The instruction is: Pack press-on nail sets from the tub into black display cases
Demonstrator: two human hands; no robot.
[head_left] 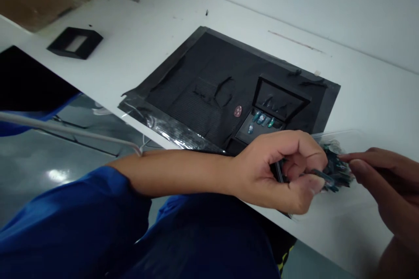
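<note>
My left hand [284,174] is closed, with a dark teal press-on nail [322,177] pinched at the thumb and index fingertip. Part of a clear-edged item [279,171] shows inside its curled fingers, too hidden to name. Beyond the fingertips lies a heap of teal and dark press-on nails [338,170] in a clear plastic container [353,134]. My right hand [389,178] reaches the heap from the right, thumb and index finger drawn together; what they grip cannot be made out. Behind my left hand, an open black case [240,133] holds several teal nails [261,119] under its raised lid [278,98].
A black mat [196,78] with shiny taped edges covers part of the white table [147,22]. On it lies a pink oval piece [238,111]. A black box with a window [75,42] stands at the far left. The table's front edge runs beneath my left forearm.
</note>
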